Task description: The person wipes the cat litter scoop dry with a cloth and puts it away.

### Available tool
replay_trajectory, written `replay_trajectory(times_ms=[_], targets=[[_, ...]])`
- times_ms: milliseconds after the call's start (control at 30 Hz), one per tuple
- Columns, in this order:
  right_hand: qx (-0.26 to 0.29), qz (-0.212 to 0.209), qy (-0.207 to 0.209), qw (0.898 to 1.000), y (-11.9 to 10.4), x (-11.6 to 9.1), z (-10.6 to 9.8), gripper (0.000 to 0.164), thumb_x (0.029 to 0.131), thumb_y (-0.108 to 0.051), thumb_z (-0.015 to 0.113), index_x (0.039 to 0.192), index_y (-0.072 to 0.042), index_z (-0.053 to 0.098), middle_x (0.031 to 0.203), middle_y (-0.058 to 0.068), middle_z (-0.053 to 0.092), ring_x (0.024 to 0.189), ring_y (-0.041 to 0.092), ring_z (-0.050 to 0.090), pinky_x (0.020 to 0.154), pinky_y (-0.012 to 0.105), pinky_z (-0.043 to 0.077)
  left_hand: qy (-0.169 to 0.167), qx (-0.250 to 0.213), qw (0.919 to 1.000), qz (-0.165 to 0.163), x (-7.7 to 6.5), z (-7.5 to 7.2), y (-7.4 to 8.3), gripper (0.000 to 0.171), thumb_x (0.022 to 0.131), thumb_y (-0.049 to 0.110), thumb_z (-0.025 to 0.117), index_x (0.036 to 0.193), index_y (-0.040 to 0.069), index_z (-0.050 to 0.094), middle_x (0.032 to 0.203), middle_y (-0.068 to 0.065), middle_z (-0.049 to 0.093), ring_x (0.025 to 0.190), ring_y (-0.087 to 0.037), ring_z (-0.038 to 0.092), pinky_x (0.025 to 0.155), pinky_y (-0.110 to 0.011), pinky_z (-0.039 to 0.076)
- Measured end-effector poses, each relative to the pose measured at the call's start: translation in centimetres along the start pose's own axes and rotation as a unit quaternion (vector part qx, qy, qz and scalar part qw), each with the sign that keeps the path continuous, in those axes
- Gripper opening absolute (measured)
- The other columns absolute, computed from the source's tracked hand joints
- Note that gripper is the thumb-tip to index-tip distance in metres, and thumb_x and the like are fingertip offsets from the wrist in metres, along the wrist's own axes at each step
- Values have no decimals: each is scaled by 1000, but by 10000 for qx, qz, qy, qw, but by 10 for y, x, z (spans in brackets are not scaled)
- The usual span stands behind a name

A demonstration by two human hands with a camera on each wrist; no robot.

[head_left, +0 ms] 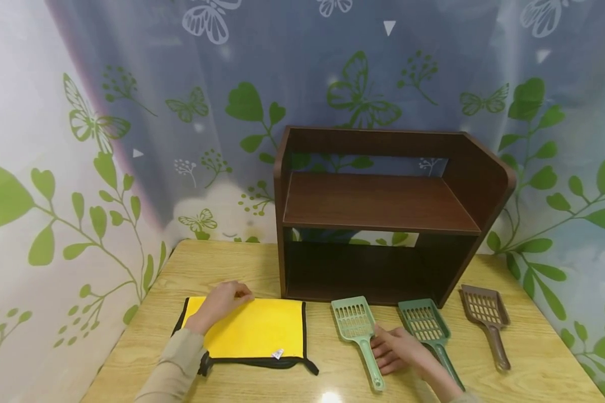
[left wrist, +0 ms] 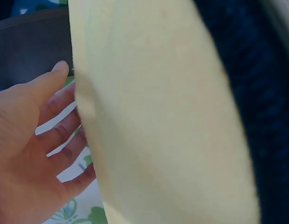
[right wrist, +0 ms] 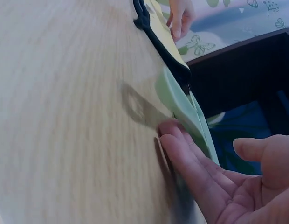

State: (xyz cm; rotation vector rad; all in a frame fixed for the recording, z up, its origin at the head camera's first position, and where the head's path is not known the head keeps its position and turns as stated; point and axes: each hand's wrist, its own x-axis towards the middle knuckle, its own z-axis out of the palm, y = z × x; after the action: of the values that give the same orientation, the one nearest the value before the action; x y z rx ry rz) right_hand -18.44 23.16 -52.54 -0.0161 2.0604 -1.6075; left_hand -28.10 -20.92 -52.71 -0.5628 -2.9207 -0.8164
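A folded yellow cloth [head_left: 262, 327] with black edging and a loop lies at the left. My left hand [head_left: 223, 305] is over its top left part; in the left wrist view, loosely spread fingers [left wrist: 65, 126] meet the cloth's edge. To the right lies a light green litter scoop [head_left: 371, 365]. Beside its handle is my right hand [head_left: 398, 350], fingers extended and not curled round it; the right wrist view shows the fingertips [right wrist: 170, 128] at the scoop's side. Partly behind that hand lies a dark green litter scoop [head_left: 441, 351]. Farther right is a brown litter scoop [head_left: 497, 348].
A dark brown two-level shelf [head_left: 378, 201] stands at the back of the wooden table [head_left: 222, 257], just behind the scoops. Curtains [head_left: 146, 50] printed with leaves and butterflies hang behind and at both sides.
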Motion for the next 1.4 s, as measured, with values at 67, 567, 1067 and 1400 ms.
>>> replay_trajectory(times_ms=[67,567,1067,1400], targets=[[14,11,-17,10000,0,2,4,66,108,-48,43,112,15,63,90,13,75,66,14,71,62,32,60,-130,3,9999,47,-1,-1,0,15,95,26,72,94,13,79,88,3,72,80,-15,64,75,-37,54],[806,-92,-235,9964,-2,3,12,58,110,-41,39,120,14,55,83,6,67,62,13,64,58,31,58,-582,-330,9972,337,-13,-16,-1,29,99,33,66,104,6,74,95,-6,73,77,-16,61,72,-34,51],[36,-280,119,9995,-9,0,0,48,112,-36,34,118,7,56,72,-2,53,53,6,41,48,19,37,716,-1630,9835,330,-42,-38,23,12,100,28,67,91,20,71,83,8,64,72,-9,54,71,-26,45],[168,-429,551,9974,-27,-2,-5,48,111,-37,35,117,7,53,68,-3,51,51,6,42,48,20,41,2355,-2857,9208,1226,-46,-51,52,12,93,-5,68,94,7,70,112,-12,64,110,-11,57,100,-22,41]])
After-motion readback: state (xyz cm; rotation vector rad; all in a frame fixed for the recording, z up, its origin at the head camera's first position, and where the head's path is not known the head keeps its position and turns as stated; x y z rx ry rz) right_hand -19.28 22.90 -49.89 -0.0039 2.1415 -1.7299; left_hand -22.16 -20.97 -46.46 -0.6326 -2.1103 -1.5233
